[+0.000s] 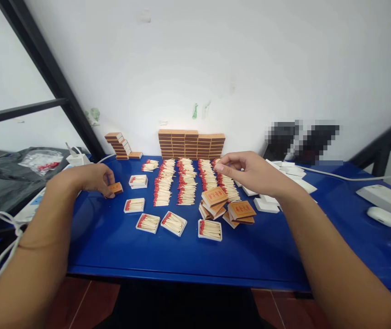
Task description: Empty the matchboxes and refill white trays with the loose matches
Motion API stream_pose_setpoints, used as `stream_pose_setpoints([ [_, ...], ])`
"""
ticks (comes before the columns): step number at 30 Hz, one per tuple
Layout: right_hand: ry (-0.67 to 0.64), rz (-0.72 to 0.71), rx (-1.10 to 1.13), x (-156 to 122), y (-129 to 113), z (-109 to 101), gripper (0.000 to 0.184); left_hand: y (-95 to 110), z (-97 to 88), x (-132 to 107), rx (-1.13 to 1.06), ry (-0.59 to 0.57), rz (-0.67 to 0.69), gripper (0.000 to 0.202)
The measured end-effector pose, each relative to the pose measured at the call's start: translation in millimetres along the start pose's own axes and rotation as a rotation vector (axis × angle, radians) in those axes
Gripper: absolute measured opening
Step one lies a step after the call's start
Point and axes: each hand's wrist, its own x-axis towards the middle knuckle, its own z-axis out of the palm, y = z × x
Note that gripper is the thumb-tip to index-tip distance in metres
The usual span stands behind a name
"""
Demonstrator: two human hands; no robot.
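Note:
My left hand (100, 180) is closed on a small orange matchbox (115, 188) at the left of the table. My right hand (241, 170) hovers by the far end of the rightmost row of loose matches (228, 187), thumb and forefinger drawn together; whatever may be between them is hidden. More red-tipped matches (186, 183) lie in rows to the left. Several white trays filled with matches, among them one tray (174, 223), sit in front of the rows. Orange matchbox sleeves (241, 209) lie in loose piles below my right hand.
A wall of stacked matchboxes (192, 144) stands at the table's back, with a smaller stack (117, 145) farther left. White trays (266, 204) are heaped right of the sleeves. A white cable, a white case (383, 216) and a long white block lie on the blue table (188, 258).

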Motion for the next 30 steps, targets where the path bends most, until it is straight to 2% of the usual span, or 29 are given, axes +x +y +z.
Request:
stream_pose_setpoints([
  [2,0.037,0.004,0.004,0.4,-0.1,0.6,0.045,-4.9,-0.4,3.3,0.023,0.126,0.040,0.033],
  [4,0.100,0.011,0.025,0.9,-1.6,2.2,0.043,-4.2,-1.0,4.2,-0.036,0.412,0.143,0.034],
  [6,0.190,0.007,0.049,1.5,-4.5,6.1,0.040,7.1,0.3,1.7,-0.165,0.749,0.294,0.039],
  [7,0.234,-0.001,0.063,1.7,-6.7,9.2,0.039,17.4,2.5,-0.8,-0.231,0.883,0.376,0.040],
  [8,0.274,-0.012,0.080,1.6,-9.5,13.1,0.037,30.5,6.1,-3.9,-0.268,0.966,0.455,0.037],
  [11,0.309,-0.042,0.192,-1.3,-21.4,30.7,0.034,79.5,25.2,-14.4,-0.270,1.152,0.712,0.031],
  [14,0.223,-0.056,0.393,-8.4,-35.6,53.6,0.031,124.4,50.3,-22.9,-0.272,1.189,0.950,0.033],
  [17,0.153,-0.034,0.518,-15.9,-45.3,71.5,0.027,148.7,68.2,-27.3,-0.309,1.226,1.079,0.039],
  [20,0.164,0.009,0.531,-18.7,-47.7,75.4,0.025,153.6,73.4,-28.9,-0.350,1.214,1.071,0.038],
  [26,0.232,0.076,0.439,-15.1,-45.8,62.3,0.033,147.9,72.5,-28.4,-0.398,1.169,0.938,0.035],
  [30,0.228,0.063,0.395,-13.3,-43.3,58.2,0.038,143.6,71.8,-25.7,-0.406,1.110,0.923,0.037],
])
